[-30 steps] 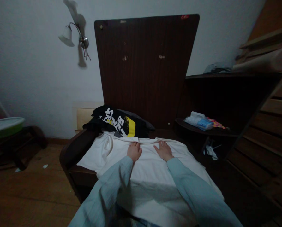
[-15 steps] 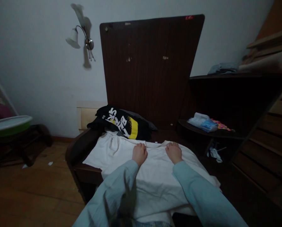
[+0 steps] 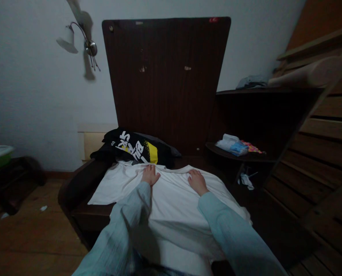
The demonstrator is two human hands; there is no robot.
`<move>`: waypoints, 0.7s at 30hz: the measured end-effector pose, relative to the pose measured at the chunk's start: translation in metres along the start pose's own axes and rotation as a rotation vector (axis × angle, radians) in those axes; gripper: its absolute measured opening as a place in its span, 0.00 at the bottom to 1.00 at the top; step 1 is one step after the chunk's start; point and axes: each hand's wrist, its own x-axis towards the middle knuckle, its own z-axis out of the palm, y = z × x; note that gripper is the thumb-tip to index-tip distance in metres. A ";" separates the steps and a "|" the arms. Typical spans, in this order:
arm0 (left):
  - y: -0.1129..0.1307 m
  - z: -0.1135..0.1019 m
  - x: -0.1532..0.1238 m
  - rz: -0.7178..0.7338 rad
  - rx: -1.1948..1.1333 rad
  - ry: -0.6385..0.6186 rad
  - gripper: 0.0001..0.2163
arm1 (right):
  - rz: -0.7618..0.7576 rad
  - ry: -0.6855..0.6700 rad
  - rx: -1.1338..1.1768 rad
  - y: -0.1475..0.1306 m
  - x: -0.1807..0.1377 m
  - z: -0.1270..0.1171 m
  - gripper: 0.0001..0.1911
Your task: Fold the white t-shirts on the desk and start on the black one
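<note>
A white T-shirt [image 3: 179,207] lies spread over a dark brown wooden seat [image 3: 90,215], with its neckline toward the back and one sleeve out to the left. My left hand [image 3: 150,175] rests flat on the shirt near the left of the neckline, fingers out and slightly apart. On the other side of the neckline, my right hand [image 3: 198,182] lies on the fabric with its fingers extended. Light blue sleeves cover both forearms. Behind the shirt sits a black garment [image 3: 133,147] with white lettering and a yellow patch.
A tall dark board [image 3: 167,76] stands at the back. To the right, a corner shelf [image 3: 245,159] bears plastic packages [image 3: 232,145]. Wooden slats [image 3: 323,142] rise at the far right. A green-and-white basin [image 3: 0,159] sits on a low stand at left.
My view has swung to the right, so the scene sits further left. My hands have spread slightly apart, and their curled fingers have straightened onto the shirt, which looks smoother around the neckline.
</note>
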 end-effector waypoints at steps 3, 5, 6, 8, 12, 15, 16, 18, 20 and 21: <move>-0.002 0.004 0.012 -0.008 0.011 -0.031 0.26 | -0.045 -0.031 0.059 -0.002 0.003 0.003 0.20; -0.002 0.005 0.017 -0.007 0.007 -0.049 0.26 | -0.061 -0.060 0.081 -0.003 0.005 0.006 0.23; -0.001 0.005 0.019 -0.002 0.003 -0.047 0.26 | -0.056 -0.077 0.084 -0.004 0.006 0.007 0.23; -0.001 0.004 0.019 0.010 -0.008 -0.008 0.23 | -0.015 -0.119 0.077 -0.005 0.007 0.010 0.25; 0.001 -0.002 0.010 0.023 -0.007 0.129 0.16 | 0.074 -0.216 0.070 -0.006 0.007 0.011 0.31; 0.003 -0.007 -0.004 0.097 -0.009 0.169 0.13 | 0.080 -0.258 0.080 -0.008 0.006 0.009 0.32; 0.003 -0.009 -0.010 0.133 -0.022 0.169 0.13 | 0.075 -0.262 0.081 -0.008 0.005 0.008 0.32; 0.004 -0.012 -0.024 0.206 -0.068 0.150 0.12 | 0.056 -0.263 0.078 -0.010 0.000 0.006 0.32; 0.005 -0.014 -0.041 0.296 -0.126 0.105 0.09 | 0.023 -0.265 0.076 -0.011 -0.007 0.005 0.31; 0.005 -0.015 -0.049 0.343 -0.154 0.079 0.09 | -0.001 -0.271 0.079 -0.011 -0.012 0.004 0.31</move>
